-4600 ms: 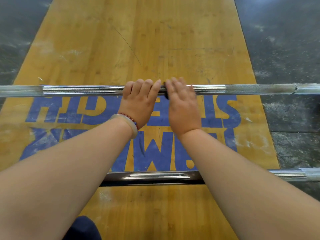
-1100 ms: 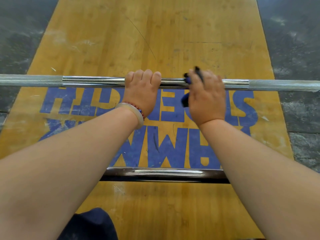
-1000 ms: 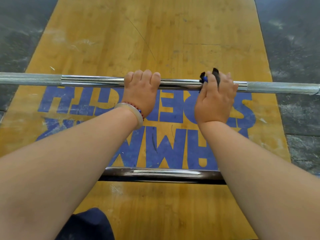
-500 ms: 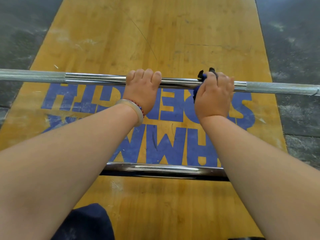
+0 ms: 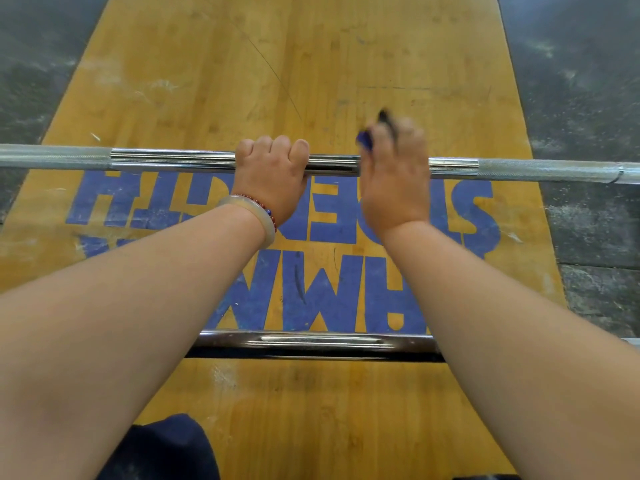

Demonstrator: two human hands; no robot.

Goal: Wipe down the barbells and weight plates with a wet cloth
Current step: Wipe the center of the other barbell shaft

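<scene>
Head view: the far barbell [image 5: 173,160] runs straight across from 9 to 3 o'clock on the wooden platform [image 5: 311,64]. The left hand [image 5: 273,174] is on it just left of centre, grip wrapped round the smooth steel, knuckles up, a bracelet [image 5: 256,216] at the wrist. At its 3 o'clock the right hand [image 5: 394,174] lies over the same bar, blurred, its grip pinching a blue-and-black cloth [image 5: 365,139] that peeks out between the fingers at 12. Down at 6 o'clock lies the near barbell [image 5: 311,342], partly hidden by both forearms. Dark floor [image 5: 581,81] flanks the platform.
</scene>
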